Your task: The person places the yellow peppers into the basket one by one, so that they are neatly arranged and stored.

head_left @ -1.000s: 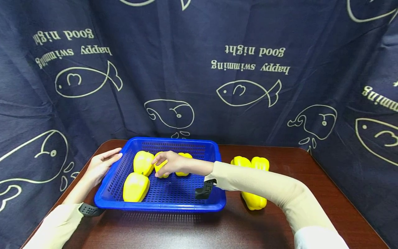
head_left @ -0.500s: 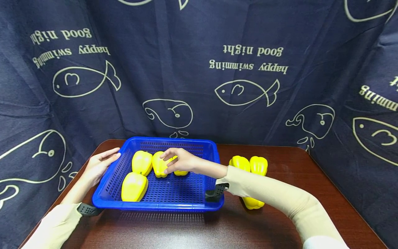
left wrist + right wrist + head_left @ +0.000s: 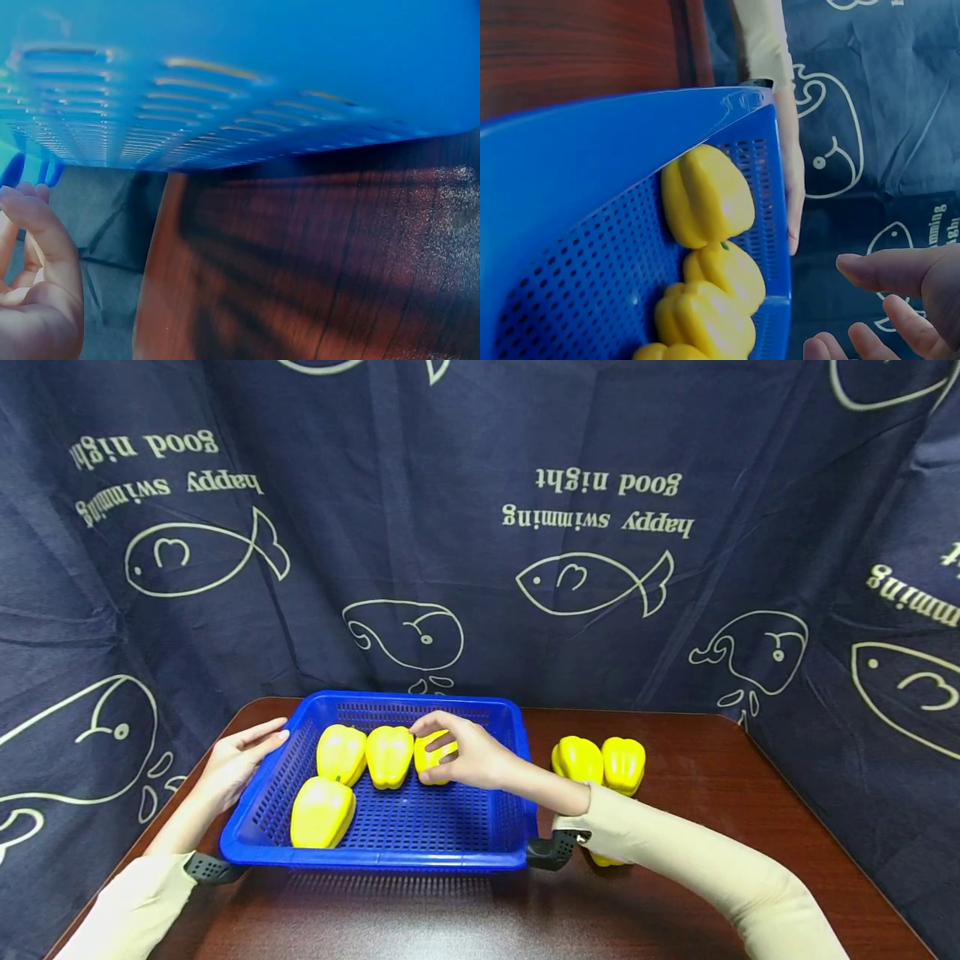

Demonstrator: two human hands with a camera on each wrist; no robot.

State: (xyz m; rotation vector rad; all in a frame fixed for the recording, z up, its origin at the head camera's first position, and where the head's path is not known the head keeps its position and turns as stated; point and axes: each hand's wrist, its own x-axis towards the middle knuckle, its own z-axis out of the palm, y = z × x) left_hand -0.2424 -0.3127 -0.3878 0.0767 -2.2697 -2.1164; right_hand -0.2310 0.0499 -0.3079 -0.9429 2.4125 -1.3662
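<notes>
A blue perforated basket (image 3: 375, 860) holds several yellow bell peppers, including a front-left pepper (image 3: 322, 812), a back-left pepper (image 3: 341, 753) and a middle pepper (image 3: 389, 757). Over the rightmost pepper (image 3: 426, 757) in the basket hovers my right hand (image 3: 472, 753), fingers loosely bent and apart. Nothing lies between its thumb and fingers in the right wrist view; whether it touches that pepper is unclear. My left hand (image 3: 236, 766) rests against the basket's left rim with fairly straight fingers; its fingertips meet the blue edge in the left wrist view.
To the basket's right on the brown table (image 3: 720, 793) lie more yellow peppers (image 3: 581, 760), partly hidden by my right sleeve (image 3: 690, 852). A dark blue curtain (image 3: 480, 643) with fish drawings rises behind the table and along its sides.
My right hand has moved right inside the basket, from the middle pepper to over the rightmost one, leaving the middle pepper uncovered. The left hand has stayed at the rim.
</notes>
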